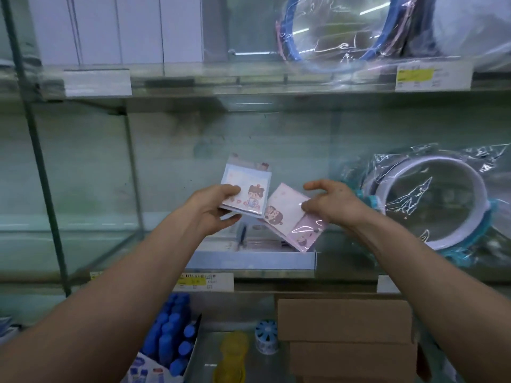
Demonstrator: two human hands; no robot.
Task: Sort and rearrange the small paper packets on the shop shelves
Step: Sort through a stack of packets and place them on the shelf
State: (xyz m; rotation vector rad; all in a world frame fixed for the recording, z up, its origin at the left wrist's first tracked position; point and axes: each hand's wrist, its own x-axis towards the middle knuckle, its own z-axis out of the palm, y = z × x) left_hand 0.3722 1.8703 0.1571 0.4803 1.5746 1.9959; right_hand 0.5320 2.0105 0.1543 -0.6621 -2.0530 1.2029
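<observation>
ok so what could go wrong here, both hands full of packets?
1. The right grip pinches the pink packets at one edge only. They fan out and tilt, so the lower one may slip and miss the tray.
2. The bagged hoop sits right beside that grip and might get knocked.

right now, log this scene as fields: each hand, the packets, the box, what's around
left hand: grips blue packets
right hand: holds pink packets, tilted
box: white, under both hands
right of box: wrapped hoop
below: blue bottles, cardboard boxes
</observation>
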